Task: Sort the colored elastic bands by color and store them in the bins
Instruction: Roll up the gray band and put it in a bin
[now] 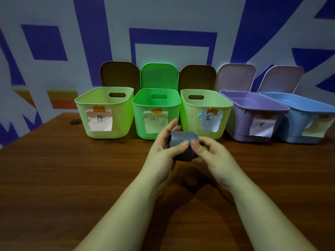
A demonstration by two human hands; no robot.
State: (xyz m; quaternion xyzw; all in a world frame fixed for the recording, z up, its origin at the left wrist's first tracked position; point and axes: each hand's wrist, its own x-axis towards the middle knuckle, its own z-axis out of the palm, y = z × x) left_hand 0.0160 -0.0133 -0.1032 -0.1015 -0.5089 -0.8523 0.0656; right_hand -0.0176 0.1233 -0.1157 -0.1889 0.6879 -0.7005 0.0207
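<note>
A grey folded elastic band (183, 142) is held above the wooden table (72, 178), in front of the bins. My left hand (163, 151) grips its left side with the thumb on top. My right hand (212, 153) pinches its right edge between thumb and fingers. Behind stands a row of open bins: a pale green bin (101, 98), a bright green bin (143, 104), another pale green bin (224, 107), a purple bin (241, 115) and a blue bin (297, 113), each with a paper label taped on its front.
The bin lids lean upright against the patterned blue and white wall (163, 19) behind the row. A small dark hole (75, 121) marks the table near the far left edge. The bins' insides are hidden from this angle.
</note>
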